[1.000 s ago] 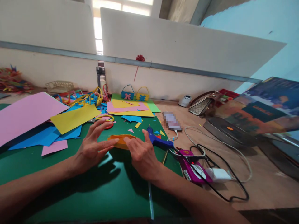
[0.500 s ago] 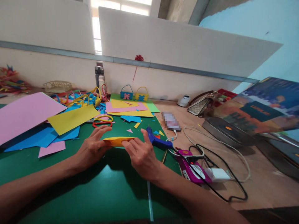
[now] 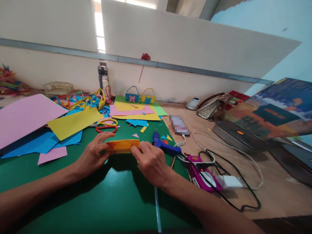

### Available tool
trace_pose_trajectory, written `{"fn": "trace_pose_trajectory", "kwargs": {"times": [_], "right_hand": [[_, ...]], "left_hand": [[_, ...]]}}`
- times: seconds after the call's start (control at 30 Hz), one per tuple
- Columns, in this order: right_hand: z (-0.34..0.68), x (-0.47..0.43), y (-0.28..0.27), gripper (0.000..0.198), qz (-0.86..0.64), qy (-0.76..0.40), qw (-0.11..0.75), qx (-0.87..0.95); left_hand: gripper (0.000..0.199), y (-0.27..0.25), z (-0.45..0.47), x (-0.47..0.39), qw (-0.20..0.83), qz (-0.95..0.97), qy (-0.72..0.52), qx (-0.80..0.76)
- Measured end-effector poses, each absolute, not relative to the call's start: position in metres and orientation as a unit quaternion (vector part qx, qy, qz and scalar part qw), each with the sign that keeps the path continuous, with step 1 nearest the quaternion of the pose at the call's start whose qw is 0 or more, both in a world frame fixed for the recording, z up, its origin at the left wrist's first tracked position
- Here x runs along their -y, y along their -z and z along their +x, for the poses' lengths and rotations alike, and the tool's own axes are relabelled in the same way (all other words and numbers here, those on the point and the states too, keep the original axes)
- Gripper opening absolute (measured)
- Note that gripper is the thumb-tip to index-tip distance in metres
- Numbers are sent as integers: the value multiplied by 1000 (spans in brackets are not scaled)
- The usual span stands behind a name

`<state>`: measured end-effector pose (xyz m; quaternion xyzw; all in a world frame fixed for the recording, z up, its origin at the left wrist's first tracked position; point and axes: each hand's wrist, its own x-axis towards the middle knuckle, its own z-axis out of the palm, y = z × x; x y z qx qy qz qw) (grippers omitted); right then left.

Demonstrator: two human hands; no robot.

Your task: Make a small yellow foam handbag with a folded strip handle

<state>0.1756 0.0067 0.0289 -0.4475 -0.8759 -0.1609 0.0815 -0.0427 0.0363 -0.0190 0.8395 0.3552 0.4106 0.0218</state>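
Between my two hands, a folded piece of yellow-orange paper (image 3: 123,146) is held just above the green mat (image 3: 109,201). My left hand (image 3: 94,152) grips its left end, thumb below and fingers above. At the right end, my right hand (image 3: 151,159) pinches the paper between thumb and curled fingers. Scissors with red and yellow handles (image 3: 106,126) lie just beyond my left hand. A blue glue gun (image 3: 167,146) rests on the mat's right side, close to my right hand. A clear glue stick (image 3: 157,209) lies near the front edge.
Pink (image 3: 29,115) and yellow sheets (image 3: 75,123) lie at left, beside a heap of paper strips (image 3: 85,100). Two small paper bags, blue (image 3: 132,97) and yellow (image 3: 148,99), stand at the back. A purple power strip (image 3: 203,175), cables and a phone (image 3: 179,125) lie at right.
The paper has turned slightly so more of its front face shows. My right hand's fingers have curled in, its raised finger lowered. The camera view has shifted slightly.
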Motion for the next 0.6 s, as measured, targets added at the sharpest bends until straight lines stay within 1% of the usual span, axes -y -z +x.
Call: {"fn": "trace_pose_trajectory", "kwargs": {"times": [0.07,0.2,0.27,0.43,0.5,0.6], "right_hand": [[174,-7,-32,23,-501,119,37,856],[173,-11,-33,17,-541,88,9,836],[173,-13,-33,18,-550,76,-4,831],[171,-12,-36,23,-559,58,-29,826],[170,-11,-37,24,-561,53,-35,826],[169,-10,-38,26,-559,47,-41,827]], "left_hand": [[14,19,-43,-36,34,840,-406,-359],[15,21,-43,-36,29,850,-392,-351],[15,23,-44,-37,-5,860,-377,-343],[18,19,-47,-39,-134,871,-326,-342],[20,15,-48,-38,-154,869,-319,-345],[24,15,-49,-38,-136,876,-304,-350]]}}
